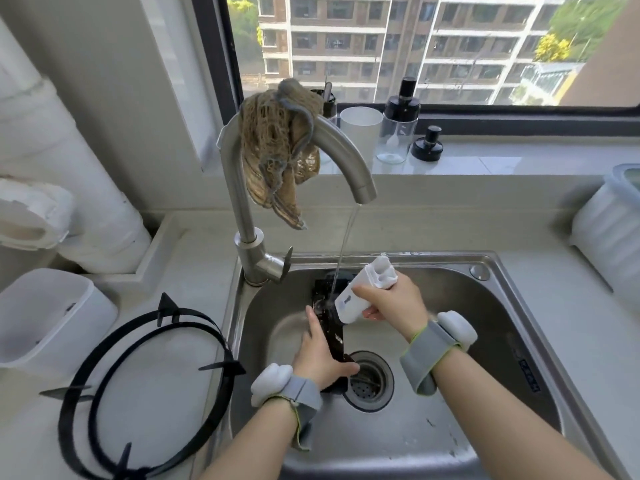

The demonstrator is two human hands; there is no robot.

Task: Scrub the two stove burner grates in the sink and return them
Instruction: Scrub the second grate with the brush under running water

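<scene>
One black burner grate point(330, 327) stands on edge in the steel sink point(485, 323), under the running water point(346, 244). My left hand point(320, 355) grips its lower part beside the drain point(370, 379). My right hand point(394, 303) holds a white scrubbing tool point(363, 289), whose lower end is against the grate's upper part. The second black grate point(225, 368), a ring with pointed prongs, lies flat on the counter left of the sink.
A steel faucet point(239, 188) arches over the sink with a brown net cloth point(277, 150) draped on it. A white bin point(45, 317) sits at the left. Bottles and a cup point(398, 126) stand on the windowsill. A white container point(609, 230) sits at the right.
</scene>
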